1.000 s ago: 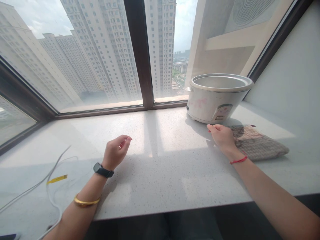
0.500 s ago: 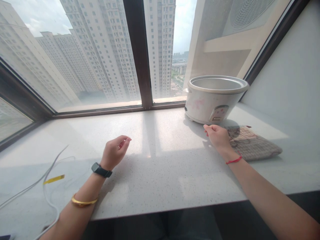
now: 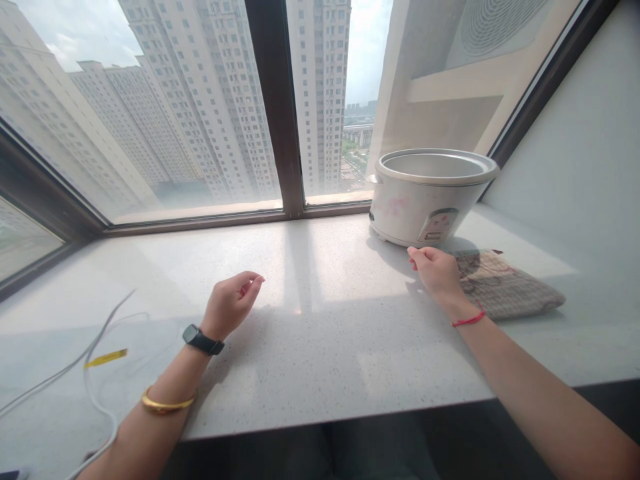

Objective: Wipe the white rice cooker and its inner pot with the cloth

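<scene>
My left hand (image 3: pixel 233 303) is above the pale speckled sill, fingers curled in toward the thumb, with nothing visible in it. A dark watch (image 3: pixel 203 340) and a gold bangle (image 3: pixel 167 404) are on that arm. On the other side, my right hand (image 3: pixel 435 272) is closed in a loose fist, also with no object showing. Its thumb side lies just in front of the white rice cooker (image 3: pixel 400 208), seemingly apart from it. The cooker has no lid on, and its front panel faces me. Beside my right wrist, a folded patterned cloth (image 3: pixel 520 293) lies flat, partly covered by the hand.
A white cable (image 3: pixel 93 393) with a yellow tag (image 3: pixel 106 359) runs along the left of the sill (image 3: pixel 320 360). Dark-framed windows (image 3: pixel 277 107) border the back. A white wall (image 3: pixel 575 160) stands at the right. The sill's front edge drops off near me.
</scene>
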`<state>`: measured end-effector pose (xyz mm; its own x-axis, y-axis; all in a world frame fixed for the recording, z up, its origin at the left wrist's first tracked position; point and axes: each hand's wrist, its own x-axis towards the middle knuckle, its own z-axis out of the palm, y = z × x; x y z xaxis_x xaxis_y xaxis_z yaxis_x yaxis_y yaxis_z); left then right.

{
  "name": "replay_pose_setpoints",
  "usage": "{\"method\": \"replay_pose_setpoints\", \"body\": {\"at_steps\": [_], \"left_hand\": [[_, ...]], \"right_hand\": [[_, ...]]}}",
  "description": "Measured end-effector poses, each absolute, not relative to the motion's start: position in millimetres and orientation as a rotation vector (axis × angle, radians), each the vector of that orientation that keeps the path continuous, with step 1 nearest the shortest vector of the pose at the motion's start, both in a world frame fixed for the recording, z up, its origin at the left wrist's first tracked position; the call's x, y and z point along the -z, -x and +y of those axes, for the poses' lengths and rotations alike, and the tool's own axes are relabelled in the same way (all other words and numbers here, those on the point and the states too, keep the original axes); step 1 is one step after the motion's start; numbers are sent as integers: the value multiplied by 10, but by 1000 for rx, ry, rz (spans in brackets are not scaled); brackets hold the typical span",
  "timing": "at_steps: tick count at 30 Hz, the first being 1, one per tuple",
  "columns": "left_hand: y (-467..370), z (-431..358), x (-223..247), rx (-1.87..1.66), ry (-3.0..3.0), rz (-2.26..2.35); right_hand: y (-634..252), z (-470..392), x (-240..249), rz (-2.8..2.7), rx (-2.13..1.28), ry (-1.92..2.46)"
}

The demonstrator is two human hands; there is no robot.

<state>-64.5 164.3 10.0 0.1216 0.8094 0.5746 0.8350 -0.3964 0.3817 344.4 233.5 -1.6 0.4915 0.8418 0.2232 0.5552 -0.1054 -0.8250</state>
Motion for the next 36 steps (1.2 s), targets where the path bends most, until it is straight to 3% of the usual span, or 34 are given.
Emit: {"method": "replay_pose_setpoints", "body": {"at_steps": [36], "left_hand": [[618, 1639, -108, 1069, 2429, -1709]], "right_hand": [[-3459, 2347, 85, -1237, -411, 1656]]}}
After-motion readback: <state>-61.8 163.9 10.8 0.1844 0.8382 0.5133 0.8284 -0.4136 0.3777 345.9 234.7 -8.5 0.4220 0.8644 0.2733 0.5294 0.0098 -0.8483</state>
